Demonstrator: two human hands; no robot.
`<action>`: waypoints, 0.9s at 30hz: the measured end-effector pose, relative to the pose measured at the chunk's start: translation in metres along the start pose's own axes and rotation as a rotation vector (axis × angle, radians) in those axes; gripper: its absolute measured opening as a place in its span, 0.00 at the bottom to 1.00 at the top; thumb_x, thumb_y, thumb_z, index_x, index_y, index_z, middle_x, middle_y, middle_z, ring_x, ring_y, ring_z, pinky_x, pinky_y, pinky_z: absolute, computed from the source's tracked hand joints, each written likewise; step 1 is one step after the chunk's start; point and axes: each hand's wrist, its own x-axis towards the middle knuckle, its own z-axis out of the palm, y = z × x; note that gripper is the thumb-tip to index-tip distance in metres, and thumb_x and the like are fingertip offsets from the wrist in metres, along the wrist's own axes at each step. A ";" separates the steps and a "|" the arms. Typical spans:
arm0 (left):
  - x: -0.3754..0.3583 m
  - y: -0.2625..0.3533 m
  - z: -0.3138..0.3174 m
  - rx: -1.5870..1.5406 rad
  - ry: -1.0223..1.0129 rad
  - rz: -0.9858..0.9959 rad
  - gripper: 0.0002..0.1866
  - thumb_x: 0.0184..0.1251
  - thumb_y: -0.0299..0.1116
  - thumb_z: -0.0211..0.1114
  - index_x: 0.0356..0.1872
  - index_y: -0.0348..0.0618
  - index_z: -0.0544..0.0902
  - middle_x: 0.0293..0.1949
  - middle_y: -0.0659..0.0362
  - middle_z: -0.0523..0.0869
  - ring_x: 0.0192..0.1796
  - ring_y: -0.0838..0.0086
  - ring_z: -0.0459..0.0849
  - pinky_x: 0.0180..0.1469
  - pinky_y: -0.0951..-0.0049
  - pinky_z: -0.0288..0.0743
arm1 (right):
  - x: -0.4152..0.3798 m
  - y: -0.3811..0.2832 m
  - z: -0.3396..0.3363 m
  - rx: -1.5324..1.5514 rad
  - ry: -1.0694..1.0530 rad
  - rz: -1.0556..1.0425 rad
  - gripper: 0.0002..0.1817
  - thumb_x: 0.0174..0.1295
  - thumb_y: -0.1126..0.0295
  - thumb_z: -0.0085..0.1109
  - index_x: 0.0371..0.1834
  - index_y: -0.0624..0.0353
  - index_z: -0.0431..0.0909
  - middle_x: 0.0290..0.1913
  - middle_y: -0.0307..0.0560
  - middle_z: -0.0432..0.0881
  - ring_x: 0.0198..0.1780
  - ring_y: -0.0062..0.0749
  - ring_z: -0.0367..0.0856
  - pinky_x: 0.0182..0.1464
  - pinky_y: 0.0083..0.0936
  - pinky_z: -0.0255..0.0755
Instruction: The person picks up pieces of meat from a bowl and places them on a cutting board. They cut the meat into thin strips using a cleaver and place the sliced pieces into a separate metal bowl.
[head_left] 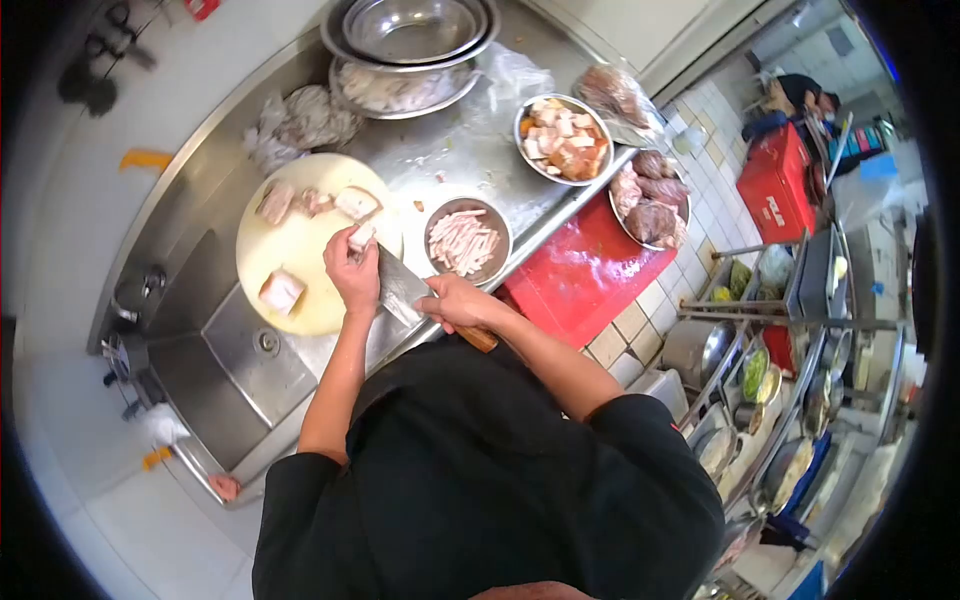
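Fingers of the left hand [352,274] were curled and pressed upon a small pale piece of meat [362,237], which lay near the right edge of the round cutting board [300,240], left of the centre of the frame. Those of the right hand [458,303] were closed around the cleaver [403,288], near the place where its blade met the wooden handle [477,339]; the broad blade was beside the left hand, but whether its edge touched the meat, I could not tell. I judged the piece to be light, rather soft and somewhat slippery, because it looked fatty, so it was better held from above, with fingertips bent inward and away from the edge. The cleaver seemed the opposite: stiff, heavier toward the blade, and safest to take by its handle. A thicker block [356,204] lay just above on the board and another chunk [282,291] at its lower left; both were probably a little heavier, and easy to grip across their sides. Thin strips [462,240] rested in a metal bowl [508,255] to the right, and appeared limp enough to lift in a loose bunch.
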 end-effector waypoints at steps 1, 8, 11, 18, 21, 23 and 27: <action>0.006 0.013 0.013 -0.016 -0.033 0.056 0.19 0.55 0.26 0.75 0.50 0.40 0.86 0.50 0.51 0.87 0.52 0.56 0.84 0.56 0.61 0.78 | -0.008 -0.003 -0.005 0.009 0.011 -0.020 0.14 0.72 0.64 0.62 0.41 0.67 0.77 0.22 0.41 0.77 0.18 0.26 0.77 0.23 0.29 0.71; 0.058 0.118 0.170 -0.172 -0.283 0.360 0.21 0.52 0.32 0.77 0.49 0.43 0.86 0.51 0.51 0.87 0.55 0.52 0.83 0.61 0.55 0.73 | -0.082 -0.001 -0.097 0.272 0.494 -0.040 0.11 0.73 0.66 0.62 0.42 0.64 0.78 0.22 0.39 0.78 0.20 0.24 0.78 0.25 0.26 0.69; 0.073 0.150 0.251 -0.246 -0.336 0.431 0.21 0.51 0.32 0.77 0.49 0.45 0.85 0.50 0.52 0.87 0.55 0.54 0.83 0.61 0.55 0.72 | -0.084 0.011 -0.136 0.411 0.675 -0.060 0.08 0.74 0.69 0.62 0.44 0.63 0.80 0.24 0.37 0.77 0.19 0.22 0.75 0.24 0.23 0.70; 0.066 0.120 0.381 -0.063 -0.405 0.418 0.16 0.56 0.35 0.71 0.47 0.49 0.86 0.53 0.58 0.85 0.62 0.58 0.79 0.66 0.53 0.66 | -0.098 0.073 -0.186 0.536 0.960 -0.080 0.07 0.73 0.69 0.61 0.44 0.62 0.78 0.24 0.38 0.77 0.20 0.23 0.76 0.23 0.24 0.71; 0.059 0.105 0.389 -0.023 -0.404 0.467 0.19 0.55 0.36 0.71 0.51 0.51 0.86 0.58 0.59 0.83 0.68 0.60 0.76 0.70 0.51 0.61 | -0.115 0.108 -0.185 0.597 0.994 -0.088 0.07 0.73 0.69 0.62 0.46 0.62 0.78 0.24 0.38 0.77 0.20 0.23 0.76 0.22 0.23 0.72; 0.063 0.112 0.377 -0.119 -0.409 0.479 0.22 0.51 0.32 0.73 0.52 0.48 0.87 0.59 0.55 0.85 0.65 0.56 0.81 0.66 0.52 0.70 | -0.121 0.115 -0.180 0.630 0.996 -0.098 0.08 0.74 0.69 0.63 0.47 0.61 0.78 0.25 0.38 0.77 0.21 0.23 0.77 0.22 0.22 0.72; 0.072 0.125 0.332 -0.353 -0.464 0.455 0.21 0.48 0.29 0.74 0.48 0.46 0.89 0.58 0.52 0.86 0.65 0.52 0.82 0.68 0.54 0.76 | -0.111 0.136 -0.187 0.553 1.046 -0.115 0.08 0.74 0.71 0.61 0.51 0.60 0.78 0.27 0.37 0.77 0.21 0.20 0.75 0.20 0.18 0.68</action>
